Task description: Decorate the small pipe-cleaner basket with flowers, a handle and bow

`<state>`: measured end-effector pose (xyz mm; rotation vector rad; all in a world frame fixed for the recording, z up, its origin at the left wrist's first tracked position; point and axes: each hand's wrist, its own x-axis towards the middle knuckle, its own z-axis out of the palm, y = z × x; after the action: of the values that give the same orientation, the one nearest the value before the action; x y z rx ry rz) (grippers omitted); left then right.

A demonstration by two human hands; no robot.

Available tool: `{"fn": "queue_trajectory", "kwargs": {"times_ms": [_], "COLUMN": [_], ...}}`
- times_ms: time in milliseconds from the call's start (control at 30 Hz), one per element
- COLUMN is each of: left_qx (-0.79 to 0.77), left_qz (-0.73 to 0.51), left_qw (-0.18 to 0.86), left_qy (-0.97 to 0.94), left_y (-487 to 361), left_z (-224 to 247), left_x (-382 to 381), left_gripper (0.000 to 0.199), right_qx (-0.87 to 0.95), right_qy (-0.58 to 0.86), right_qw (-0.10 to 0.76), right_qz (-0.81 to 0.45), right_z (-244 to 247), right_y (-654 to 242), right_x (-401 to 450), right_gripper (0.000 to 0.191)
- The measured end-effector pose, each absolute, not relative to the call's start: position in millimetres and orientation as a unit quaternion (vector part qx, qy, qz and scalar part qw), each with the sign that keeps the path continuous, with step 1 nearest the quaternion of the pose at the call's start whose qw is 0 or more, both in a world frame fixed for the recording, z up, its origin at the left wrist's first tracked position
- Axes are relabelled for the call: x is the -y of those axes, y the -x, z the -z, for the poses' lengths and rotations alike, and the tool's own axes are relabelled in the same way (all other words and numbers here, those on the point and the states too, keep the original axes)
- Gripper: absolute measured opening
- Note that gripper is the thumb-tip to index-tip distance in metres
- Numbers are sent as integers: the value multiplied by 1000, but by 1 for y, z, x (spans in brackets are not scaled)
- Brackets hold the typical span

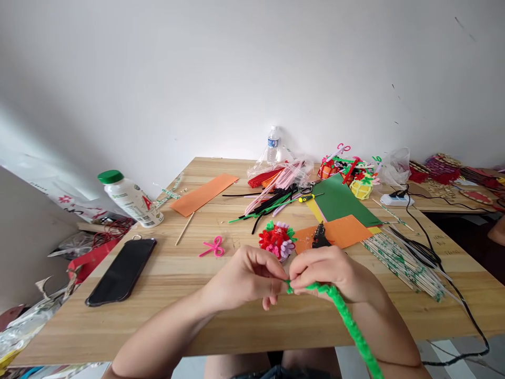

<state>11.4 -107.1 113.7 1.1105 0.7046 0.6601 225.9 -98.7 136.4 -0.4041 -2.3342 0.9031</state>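
A bright green pipe cleaner point(347, 318) runs between my hands, its long end hanging down to the right past my right forearm. My left hand point(252, 279) pinches the short, bent end between thumb and fingers. Close against it, my right hand point(327, 271) grips the same pipe cleaner, fingertips nearly touching those of the left. Just beyond my hands sits a pompom-like bunch point(276, 241) of red, pink, lilac and green fuzzy loops. A pink pipe cleaner bow point(214, 246) lies on the table to its left.
A black phone point(121, 271) and a white bottle point(130, 200) stand at left. Behind are orange paper point(205, 195), loose pipe cleaners point(276, 192), a yellow screwdriver point(310, 198) and green paper point(343, 200). Wrapped sticks point(406, 266) and a black cable point(453, 279) lie at right.
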Motion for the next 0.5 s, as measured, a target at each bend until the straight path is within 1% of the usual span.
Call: {"fn": "queue_trajectory", "kwargs": {"times_ms": [100, 167, 233, 300, 367, 433, 500], "left_qx": [-315, -319, -333, -367, -406, -414, -409], "left_qz": [-289, -308, -348, -391, -419, -421, -400], "left_qw": [745, 701, 594, 442, 308, 236, 219], "left_qy": [-511, -559, -645, -719, -752, -772, -790], "left_y": [-10, -9, -7, -5, -4, -3, -4], "left_z": [-111, -108, -104, -99, -92, -84, -76], "left_x": [96, 87, 77, 68, 59, 49, 42], "left_gripper": [25, 24, 20, 16, 17, 20, 25], "right_qx": [875, 869, 865, 848, 827, 812, 803], "right_qy": [180, 179, 171, 196, 232, 267, 292], "right_qw": [298, 331, 367, 410, 447, 463, 464], "right_qz": [-337, -321, -298, -274, -251, -236, -236], "right_z": [-133, -128, -122, -115, -108, -102, -96], "right_y": [-226, -226, -226, -225, -225, -224, -223], "right_x": [95, 85, 71, 56, 44, 35, 30], "right_gripper": [18, 14, 8, 3, 3, 6, 9]}}
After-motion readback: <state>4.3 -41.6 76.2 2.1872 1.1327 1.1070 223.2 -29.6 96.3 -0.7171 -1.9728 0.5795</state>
